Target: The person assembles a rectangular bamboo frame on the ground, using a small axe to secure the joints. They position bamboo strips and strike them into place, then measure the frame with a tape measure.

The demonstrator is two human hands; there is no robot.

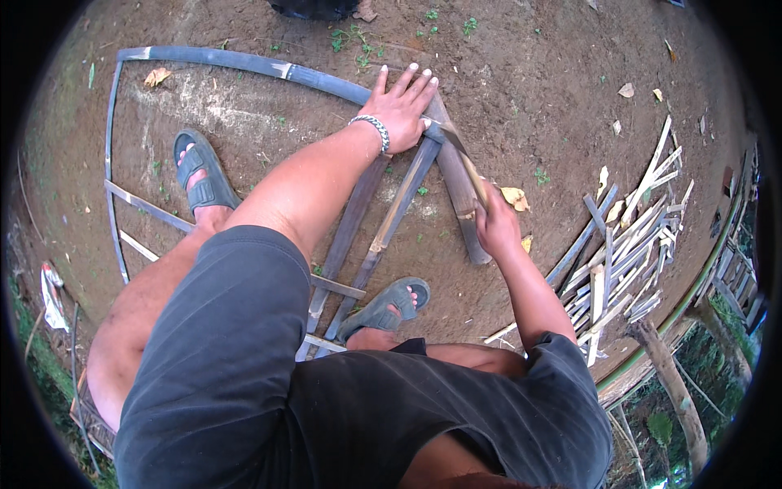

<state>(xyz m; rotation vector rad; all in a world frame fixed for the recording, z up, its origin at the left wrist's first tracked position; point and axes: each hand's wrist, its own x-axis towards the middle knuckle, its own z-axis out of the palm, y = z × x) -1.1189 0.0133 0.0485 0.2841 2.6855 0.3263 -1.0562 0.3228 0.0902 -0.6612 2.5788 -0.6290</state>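
My left hand (397,114), with a chain bracelet on its wrist, lies flat with fingers spread over the end of a long bamboo strip (236,59). That strip belongs to a frame of split bamboo on the ground. My right hand (497,222) is closed round a long, narrow tool (472,174); whether it is a machete or a hammer is unclear. The tool's far end meets the strip's end just right of my left hand. Beneath it, a thick round bamboo pole (458,183) lies on the soil. Two bamboo slats (395,204) slant toward me from the joint.
A heap of split bamboo pieces (623,253) lies to the right. My sandalled feet stand inside the frame, near a left side strip (112,147) and short crosspieces (338,285). A white plastic scrap (54,297) lies far left, and a dark object (314,6) at the top edge.
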